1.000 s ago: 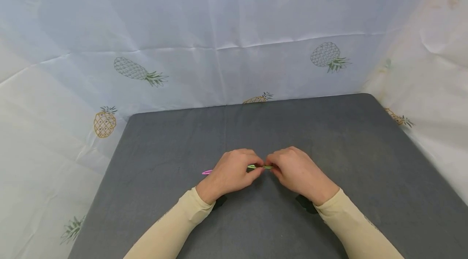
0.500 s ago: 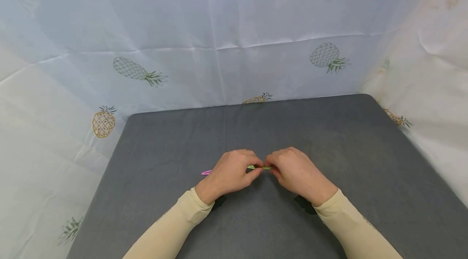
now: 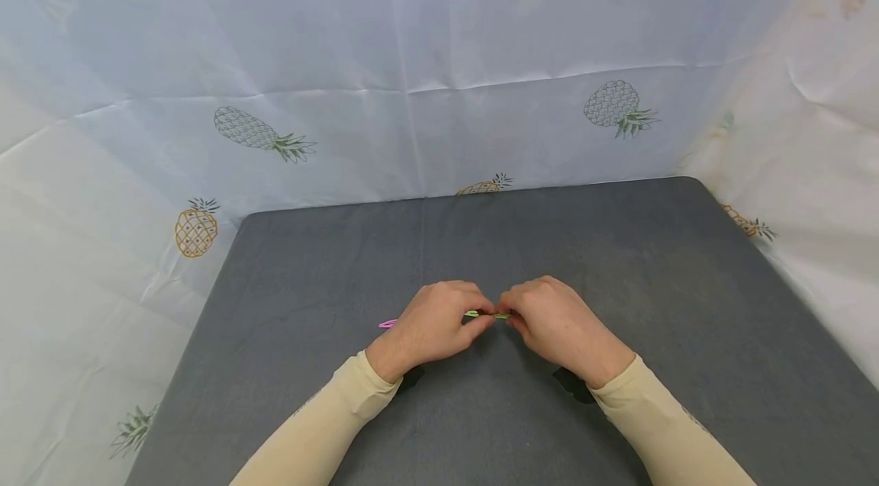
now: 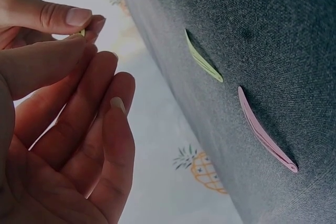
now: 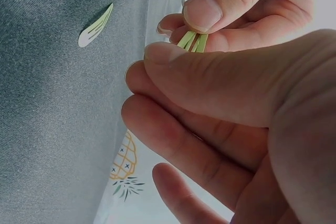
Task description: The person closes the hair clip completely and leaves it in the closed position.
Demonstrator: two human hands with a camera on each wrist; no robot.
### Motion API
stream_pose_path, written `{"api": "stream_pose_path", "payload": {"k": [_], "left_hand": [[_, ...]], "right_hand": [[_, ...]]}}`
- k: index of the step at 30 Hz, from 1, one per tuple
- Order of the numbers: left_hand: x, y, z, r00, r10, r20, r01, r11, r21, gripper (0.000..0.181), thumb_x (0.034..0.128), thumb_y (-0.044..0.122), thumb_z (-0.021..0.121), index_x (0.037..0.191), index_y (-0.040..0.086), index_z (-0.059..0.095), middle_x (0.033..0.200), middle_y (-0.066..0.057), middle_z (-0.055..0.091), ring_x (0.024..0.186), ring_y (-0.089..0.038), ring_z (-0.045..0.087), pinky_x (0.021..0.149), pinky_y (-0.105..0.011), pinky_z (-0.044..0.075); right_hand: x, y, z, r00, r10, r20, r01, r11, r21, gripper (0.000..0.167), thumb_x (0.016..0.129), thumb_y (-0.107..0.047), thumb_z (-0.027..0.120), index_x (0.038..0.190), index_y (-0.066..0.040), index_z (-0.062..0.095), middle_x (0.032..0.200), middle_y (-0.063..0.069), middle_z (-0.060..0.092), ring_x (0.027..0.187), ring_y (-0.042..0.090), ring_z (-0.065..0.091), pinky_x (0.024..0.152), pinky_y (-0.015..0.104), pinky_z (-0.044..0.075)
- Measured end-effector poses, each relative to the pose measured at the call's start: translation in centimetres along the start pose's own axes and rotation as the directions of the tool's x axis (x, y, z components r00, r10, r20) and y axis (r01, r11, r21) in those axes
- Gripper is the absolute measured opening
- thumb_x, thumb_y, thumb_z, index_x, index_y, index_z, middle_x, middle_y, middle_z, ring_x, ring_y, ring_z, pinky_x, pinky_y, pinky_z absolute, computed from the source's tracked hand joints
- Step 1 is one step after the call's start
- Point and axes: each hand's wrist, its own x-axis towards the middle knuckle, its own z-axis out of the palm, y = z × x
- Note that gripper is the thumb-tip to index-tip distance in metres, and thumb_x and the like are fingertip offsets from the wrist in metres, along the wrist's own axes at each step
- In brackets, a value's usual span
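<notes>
Close together above the table, my left hand and right hand pinch one light green snap hair clip between thumbs and forefingers. The left hand grips one end of it and the right hand the other. Its narrow metal strips show in the right wrist view; both ends are hidden by fingertips. On the table beneath the left hand lie a second green hair clip and a pink hair clip, apart from each other. In the head view, the left hand hides part of the pink clip.
A dark grey cloth-covered table extends around the hands. Behind it and at both sides hangs a white sheet printed with pineapples. Dark bands show under the wrists.
</notes>
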Motion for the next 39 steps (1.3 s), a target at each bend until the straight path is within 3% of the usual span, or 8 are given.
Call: {"api": "stream_pose_path", "payload": {"k": [5,22,39], "left_hand": [[0.04,0.04,-0.07,1.000,-0.003,0.007,0.003,1.000,-0.008,0.010,0.1017,0.022,0.078,0.104,0.019,0.086,0.096,0.011,0.078,0.079,-0.005,0.066,0.068,-0.018,0.051],[0.06,-0.02,0.07,0.999,0.019,0.026,-0.019,1.000,0.000,0.008,0.1002,0.021,0.080,0.104,0.020,0.086,0.095,0.011,0.077,0.078,-0.001,0.063,0.068,-0.018,0.051],[-0.09,-0.01,0.12,1.000,0.019,0.006,-0.019,1.000,-0.002,0.007,0.1002,0.020,0.079,0.102,0.020,0.087,0.092,0.012,0.076,0.076,-0.001,0.061,0.067,-0.018,0.051]], "right_hand": [[-0.02,0.02,0.04,1.000,-0.011,-0.002,0.011,1.000,-0.021,0.023,0.083,0.002,0.089,0.088,-0.017,0.078,0.079,-0.007,0.073,0.071,0.009,0.067,0.087,0.041,0.060],[-0.27,0.00,0.16,0.999,-0.037,-0.016,0.037,0.999,-0.031,0.026,0.080,0.004,0.090,0.086,-0.018,0.078,0.077,-0.007,0.073,0.071,0.010,0.068,0.088,0.042,0.061],[0.02,-0.01,0.03,0.999,-0.039,0.007,0.039,0.998,-0.045,0.026,0.081,0.004,0.090,0.086,-0.019,0.078,0.074,-0.008,0.071,0.069,0.008,0.065,0.089,0.043,0.060]]}}
